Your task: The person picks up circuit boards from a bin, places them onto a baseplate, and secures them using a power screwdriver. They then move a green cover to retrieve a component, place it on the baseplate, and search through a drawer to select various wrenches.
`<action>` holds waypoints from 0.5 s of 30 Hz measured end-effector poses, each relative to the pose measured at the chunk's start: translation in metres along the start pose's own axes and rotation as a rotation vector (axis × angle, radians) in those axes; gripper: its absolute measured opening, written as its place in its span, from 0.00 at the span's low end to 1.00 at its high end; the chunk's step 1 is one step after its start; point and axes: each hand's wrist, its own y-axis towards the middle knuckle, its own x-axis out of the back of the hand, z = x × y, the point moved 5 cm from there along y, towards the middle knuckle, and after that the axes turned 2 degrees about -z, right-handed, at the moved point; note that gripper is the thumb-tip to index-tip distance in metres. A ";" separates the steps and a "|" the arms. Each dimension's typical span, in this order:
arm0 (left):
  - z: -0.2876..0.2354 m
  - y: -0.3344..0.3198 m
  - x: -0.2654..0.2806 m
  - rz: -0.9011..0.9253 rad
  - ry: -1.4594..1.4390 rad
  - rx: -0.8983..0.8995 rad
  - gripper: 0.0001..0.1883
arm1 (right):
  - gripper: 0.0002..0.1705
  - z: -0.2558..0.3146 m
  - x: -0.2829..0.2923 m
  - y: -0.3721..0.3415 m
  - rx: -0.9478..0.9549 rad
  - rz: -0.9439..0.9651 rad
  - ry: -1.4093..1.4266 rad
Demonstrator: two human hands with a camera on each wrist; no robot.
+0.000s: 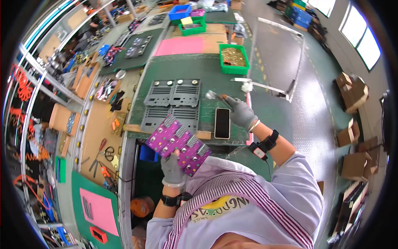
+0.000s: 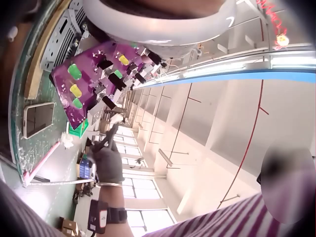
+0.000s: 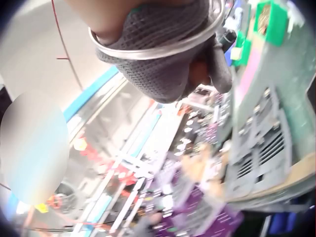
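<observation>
Green bench top (image 1: 170,68) carried gray vented panels (image 1: 172,99), a phone (image 1: 222,123) to their right, and a green bin (image 1: 234,59) of small brassy parts farther up. Head view: left hand (image 1: 172,168) gripped the purple board (image 1: 178,145) at its lower edge, tilted, between the torso and the panels. Right hand (image 1: 241,113) had fingers clamped round a thin tool (image 1: 218,98) with a white fluffy tip, near the phone. Left wrist view: board slanted, green and yellow parts showing; left fingers hidden, grip couldn't be told there. Right hand, beyond the board, held the tool. Right wrist view: blurry; right fingers bent, their hold unclear; board low in view, left hand at it.
</observation>
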 end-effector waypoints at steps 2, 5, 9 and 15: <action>0.008 0.009 0.022 0.024 0.027 0.000 0.20 | 0.34 -0.055 -0.007 0.002 -0.351 0.192 -0.001; 0.010 0.014 0.033 -0.070 0.082 0.032 0.15 | 0.34 -0.150 -0.035 0.024 -0.577 0.102 -0.062; 0.010 0.032 0.049 -0.172 0.240 0.045 0.13 | 0.34 -0.191 -0.038 0.067 -0.695 0.030 -0.183; -0.014 0.066 0.028 -0.155 0.462 -0.090 0.12 | 0.38 -0.243 -0.082 0.101 -0.681 -0.061 -0.372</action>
